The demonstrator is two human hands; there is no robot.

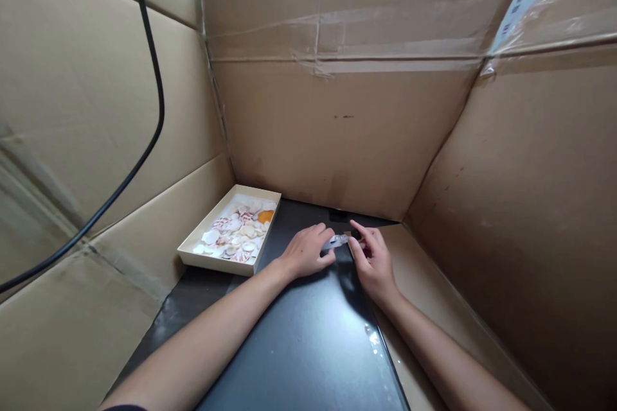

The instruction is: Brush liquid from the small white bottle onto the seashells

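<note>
My left hand (308, 250) is over the dark tabletop, thumb and fingers closed around one end of a small, shiny, grey-clear piece (339, 241). Its exact kind is too small to make out. Just right of it is my right hand (375, 263), index finger stretched out and thumb apart from it. The right thumb tip comes close to the piece's right end; whether they touch I cannot tell. A small dark patch shows between that thumb and index finger, unclear in kind. Left of my hands stands a shallow cream box (212, 263) with several seashells (241, 231), mostly white and reddish-striped.
Cardboard walls (318, 128) enclose the dark glossy table (289, 340) at the back and both sides. A cardboard sheet (409, 263) lies along the right edge. A black cable (157, 77) hangs down the left wall. An orange shell (265, 216) sits in the box.
</note>
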